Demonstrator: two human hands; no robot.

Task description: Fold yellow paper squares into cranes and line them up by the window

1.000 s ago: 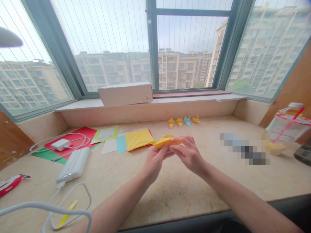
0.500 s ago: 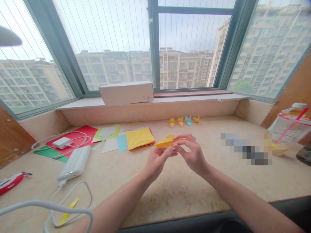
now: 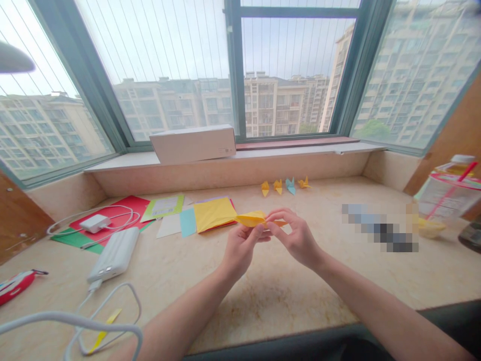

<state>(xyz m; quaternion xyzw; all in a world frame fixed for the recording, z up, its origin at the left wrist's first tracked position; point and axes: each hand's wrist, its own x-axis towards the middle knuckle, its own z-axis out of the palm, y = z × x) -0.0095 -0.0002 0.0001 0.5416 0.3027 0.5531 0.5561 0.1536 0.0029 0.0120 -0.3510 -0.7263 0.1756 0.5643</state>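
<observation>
Between my hands, above the stone counter, is a folded piece of yellow origami paper [image 3: 251, 218]. My left hand [image 3: 242, 245] is closed on its left part, thumb on the near side and fingers underneath. With thumb and fingertips, my right hand [image 3: 295, 233] pinches the right end, where a narrow point sticks out past the fingers. Part of the paper is hidden behind my fingers. Just left of it lies a stack of square paper [image 3: 215, 214], yellow on top. Beyond my hands, several small folded paper cranes [image 3: 278, 187], yellow and one light blue, stand in a row.
At left are red paper [image 3: 130, 204], a white charger [image 3: 95, 223], a power bank [image 3: 113, 254] and a looped cable [image 3: 75, 317]. A white box [image 3: 193, 144] rests on the sill. A plastic cup [image 3: 445, 198] and a blurred-out object [image 3: 379, 228] are at right.
The yellow paper has turned slightly in my hands, so its left part looks narrower and its right point shows more. Both hands keep hold of it. The view has shifted a little.
</observation>
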